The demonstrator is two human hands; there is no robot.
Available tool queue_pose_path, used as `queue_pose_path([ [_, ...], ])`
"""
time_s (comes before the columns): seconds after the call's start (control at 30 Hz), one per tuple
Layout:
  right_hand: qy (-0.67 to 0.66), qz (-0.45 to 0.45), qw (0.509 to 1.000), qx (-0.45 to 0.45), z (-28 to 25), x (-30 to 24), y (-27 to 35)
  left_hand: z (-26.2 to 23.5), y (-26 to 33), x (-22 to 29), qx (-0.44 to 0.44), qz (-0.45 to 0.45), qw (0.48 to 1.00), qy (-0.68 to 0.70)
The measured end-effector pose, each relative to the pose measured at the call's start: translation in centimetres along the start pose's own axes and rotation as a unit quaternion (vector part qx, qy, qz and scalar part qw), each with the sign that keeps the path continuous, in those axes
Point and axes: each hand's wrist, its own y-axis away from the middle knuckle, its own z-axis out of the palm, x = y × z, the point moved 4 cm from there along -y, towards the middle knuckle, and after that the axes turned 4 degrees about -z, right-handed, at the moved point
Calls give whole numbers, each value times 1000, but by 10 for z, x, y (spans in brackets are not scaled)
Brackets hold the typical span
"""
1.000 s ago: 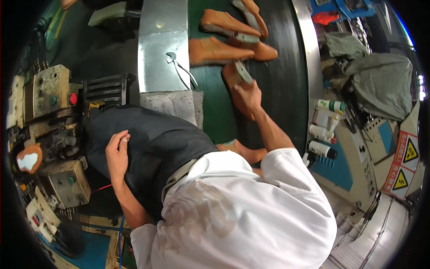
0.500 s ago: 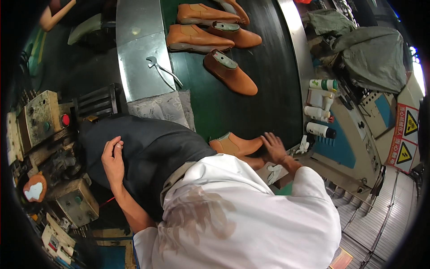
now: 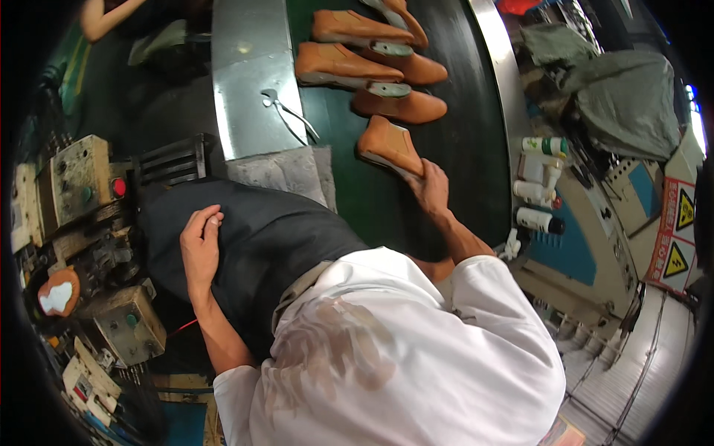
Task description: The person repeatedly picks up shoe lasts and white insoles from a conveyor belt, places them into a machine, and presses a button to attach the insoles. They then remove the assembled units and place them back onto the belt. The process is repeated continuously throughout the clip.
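Observation:
My right hand [image 3: 431, 189] is closed round the toe of a tan leather ankle boot [image 3: 388, 143], which lies on its side on the dark green belt. Just beyond it rests another tan shoe [image 3: 401, 102] with a last in its opening. Several more tan shoes lie farther up, among them a side-lying boot [image 3: 346, 64]. Close to my body, another tan shoe [image 3: 437, 269] shows only in part behind my white shirt. My left hand [image 3: 201, 241] hangs over my dark trousers with loosely curled fingers and no visible object in it.
Pincers [image 3: 286, 111] lie on the metal ledge [image 3: 253, 74] left of the belt, beyond a grey cloth [image 3: 286, 175]. Bottles [image 3: 539, 219] stand along the right edge beside a machine. A control box with a red button [image 3: 118, 187] is at left. Another person's arm [image 3: 108, 18] shows far left.
My right hand has taken hold of the near boot and carried it away from me up the belt, beside the other shoes. The left hand stays over my trousers, still loosely curled.

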Motion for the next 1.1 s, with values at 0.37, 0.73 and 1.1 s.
queue_pose_path([
  [0.37,167,-166,838,-492,-27,93,274,6,18,5,43,34,998,7],
  [0.73,-20,113,965,-236,-4,19,141,9,14,15,12,33,999,5],
  [1.1,-147,126,939,-285,-51,-55,26,49,-20,38,-46,55,993,96],
])
